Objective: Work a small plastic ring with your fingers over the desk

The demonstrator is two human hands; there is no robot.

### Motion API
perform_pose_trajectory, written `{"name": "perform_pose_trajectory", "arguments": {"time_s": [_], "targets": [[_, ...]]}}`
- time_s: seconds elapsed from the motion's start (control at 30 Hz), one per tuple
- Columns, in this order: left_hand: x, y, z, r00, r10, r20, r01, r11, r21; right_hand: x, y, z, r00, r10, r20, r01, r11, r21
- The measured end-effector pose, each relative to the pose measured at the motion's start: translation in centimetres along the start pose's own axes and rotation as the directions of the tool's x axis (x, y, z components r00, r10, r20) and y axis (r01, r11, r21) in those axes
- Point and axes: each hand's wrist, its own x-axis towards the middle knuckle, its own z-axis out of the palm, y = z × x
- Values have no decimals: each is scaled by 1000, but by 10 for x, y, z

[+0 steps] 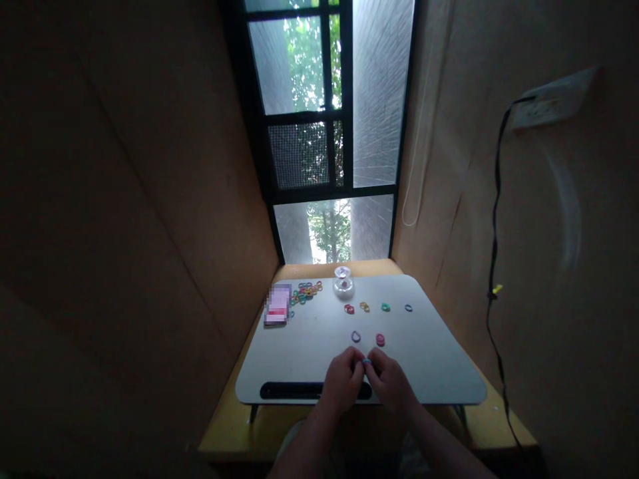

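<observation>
Above the front part of the white lap table (299, 352), my left hand (344, 376) and my right hand (389, 378) meet. Their fingertips are closed on a small light blue hair tie (367, 360), mostly hidden by the fingers. Just beyond them lie a purple hair tie (355, 336) and a pink bunch of hair ties (380, 339). Farther back, in a row, are red hair ties (349, 309), yellow hair ties (365, 307), green hair ties (386, 307) and a blue hair tie (408, 308). A mixed pile of hair ties (305, 293) rests at the back left.
A blurred pink and purple phone-sized object (278, 305) lies at the table's left edge. A clear round container (343, 285) stands at the back. The black slot (289, 390) runs along the front edge. A black cable (495, 219) hangs on the right wall.
</observation>
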Motion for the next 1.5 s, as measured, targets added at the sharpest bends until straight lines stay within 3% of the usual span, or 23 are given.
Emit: {"name": "perform_pose_trajectory", "arguments": {"time_s": [1.5], "targets": [[0,2,1,1000,-2,-5,2,1000,-11,-1,-3,0,1000,-3,-23,3,1000,-3]]}}
